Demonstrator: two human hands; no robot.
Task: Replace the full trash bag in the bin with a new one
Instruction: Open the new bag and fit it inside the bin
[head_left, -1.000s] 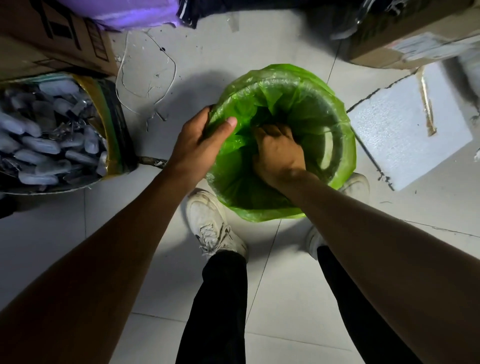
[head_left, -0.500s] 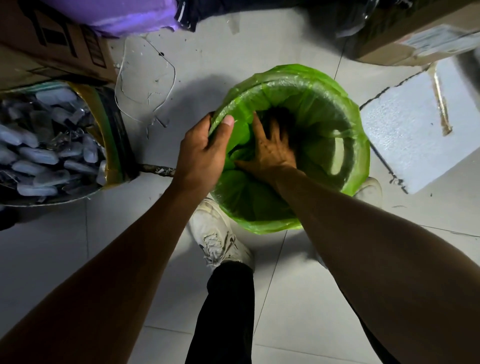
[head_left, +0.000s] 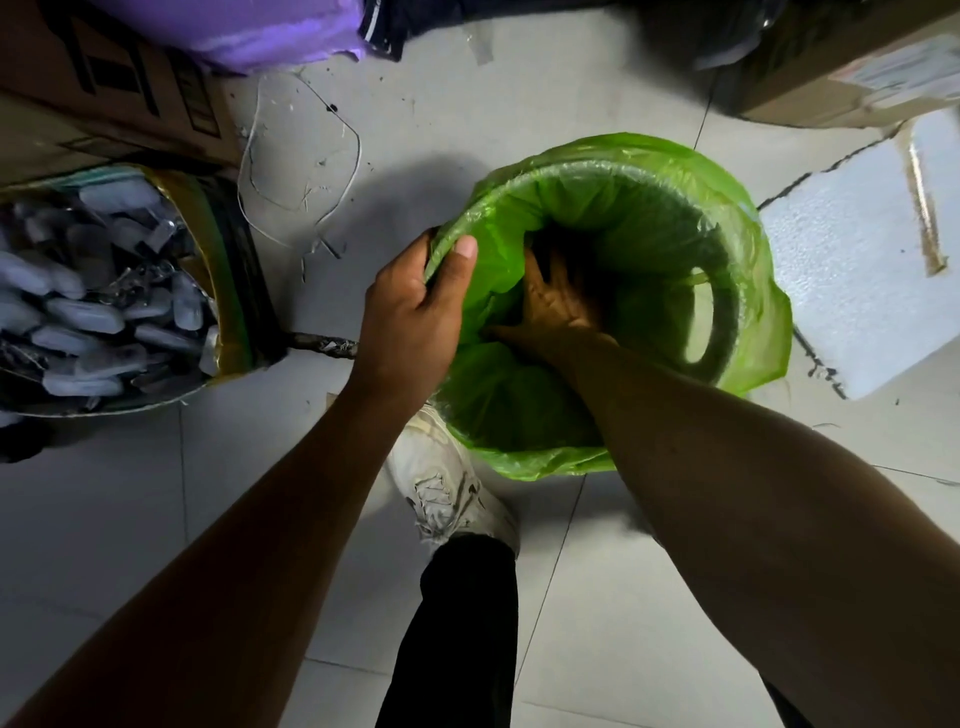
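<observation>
The bin (head_left: 719, 312) is standing upright on the tiled floor (head_left: 597, 571), its opening facing up toward the camera. The new green bag (head_left: 737, 192) is already folded over the bin rim all the way round.

The left hand (head_left: 410, 317) is pinching the bag fold at the bin's left rim, thumb inside and fingers outside. The right hand (head_left: 558, 306) is reaching down inside the bin with fingers spread flat against the liner, gripping nothing. The unseated slack is lying directly below and ahead of the right palm, along the bin's vertical axis, so the right hand is the nearer one for pressing it down.

Compared with one second ago, the right hand is sitting deeper, and its fingers are now splayed rather than curled.
</observation>
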